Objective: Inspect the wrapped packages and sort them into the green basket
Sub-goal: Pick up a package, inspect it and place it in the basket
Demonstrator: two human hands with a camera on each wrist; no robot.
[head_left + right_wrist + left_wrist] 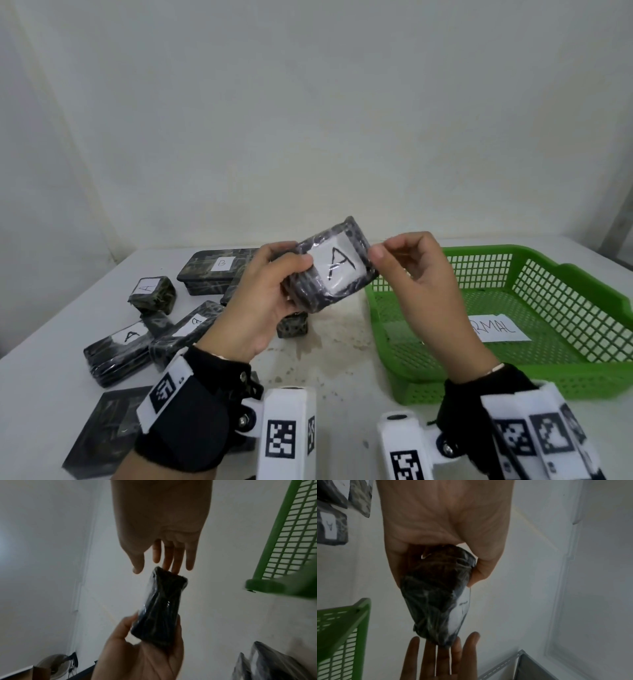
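Package marked A hangs in the air just left of the green basket, left hand curled round one end; right hand only fingertips the other, fingers loose; slick film could slip; the near rim might snag it; basket floor lies open beyond.

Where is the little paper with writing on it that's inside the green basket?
In the head view, the paper lies flat on the floor of the green basket, at the table's right side, partly hidden behind the right hand.
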